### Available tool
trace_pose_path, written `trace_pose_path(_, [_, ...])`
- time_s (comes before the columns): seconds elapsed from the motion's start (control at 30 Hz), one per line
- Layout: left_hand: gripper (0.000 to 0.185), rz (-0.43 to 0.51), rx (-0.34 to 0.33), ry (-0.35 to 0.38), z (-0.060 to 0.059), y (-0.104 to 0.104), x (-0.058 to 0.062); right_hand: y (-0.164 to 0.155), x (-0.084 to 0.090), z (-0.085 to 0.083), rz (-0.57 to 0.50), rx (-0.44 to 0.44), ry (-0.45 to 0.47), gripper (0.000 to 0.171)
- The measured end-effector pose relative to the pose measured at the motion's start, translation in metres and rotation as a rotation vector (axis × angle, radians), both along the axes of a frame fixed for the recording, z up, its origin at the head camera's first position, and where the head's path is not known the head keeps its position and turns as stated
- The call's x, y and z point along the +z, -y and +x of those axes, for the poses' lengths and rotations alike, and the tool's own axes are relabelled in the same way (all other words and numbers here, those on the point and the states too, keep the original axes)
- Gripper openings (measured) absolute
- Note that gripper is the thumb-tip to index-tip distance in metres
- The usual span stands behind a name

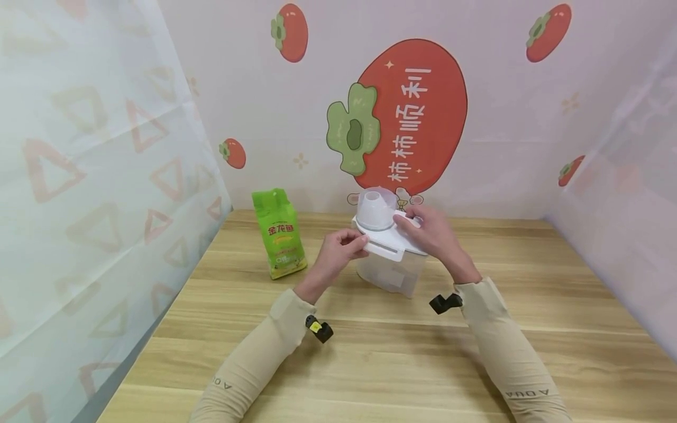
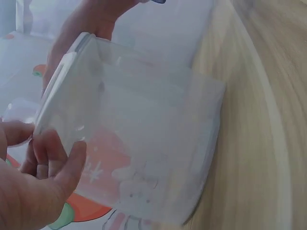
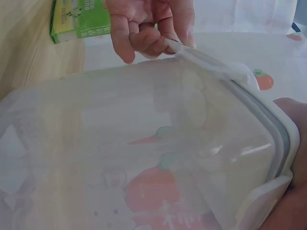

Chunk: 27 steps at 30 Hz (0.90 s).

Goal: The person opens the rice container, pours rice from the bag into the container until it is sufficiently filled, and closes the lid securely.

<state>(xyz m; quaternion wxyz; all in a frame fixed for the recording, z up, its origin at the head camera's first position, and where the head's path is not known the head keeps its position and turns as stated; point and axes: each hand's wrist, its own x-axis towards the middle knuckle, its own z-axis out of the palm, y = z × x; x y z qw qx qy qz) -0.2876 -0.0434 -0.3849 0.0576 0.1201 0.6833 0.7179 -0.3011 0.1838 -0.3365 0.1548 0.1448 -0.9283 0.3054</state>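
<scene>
Your left hand (image 1: 338, 249) pinches the near lid edge (image 1: 382, 249) and your right hand (image 1: 429, 234) grips its far side, container (image 1: 391, 273) standing underneath on the table (image 1: 402, 358). Yank unevenly and it probably tips toward the green bag (image 1: 279, 234) beyond.

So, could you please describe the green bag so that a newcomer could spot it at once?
Start at the big red persimmon picture on the back wall and drop to the wooden table. Left of the clear plastic container that both hands hold stands the green bag, upright near the left curtain. It is the only green, opaque package there.
</scene>
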Motion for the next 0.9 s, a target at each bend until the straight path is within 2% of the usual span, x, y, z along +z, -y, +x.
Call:
trace_pose_path(0.2, [0.020,0.026,-0.001,0.065,0.001,-0.002,0.005,0.000,0.000,0.000,0.007,0.008,-0.016,0.028])
trace_pose_path(0.33, [0.016,0.005,-0.008,0.128,0.001,-0.003,0.011,-0.002,0.003,0.001,0.003,0.037,0.034,0.027])
trace_pose_path(0.47, [0.016,0.004,-0.023,0.184,-0.005,-0.003,0.016,-0.012,0.005,0.000,-0.053,0.095,0.090,0.030])
trace_pose_path(0.67, [0.013,0.023,-0.005,0.202,-0.015,0.001,0.014,-0.029,0.002,0.006,-0.104,0.176,0.108,0.037])
trace_pose_path(0.9, [0.011,0.064,0.037,0.174,-0.021,0.006,0.014,-0.041,-0.005,0.012,-0.162,0.183,0.075,0.038])
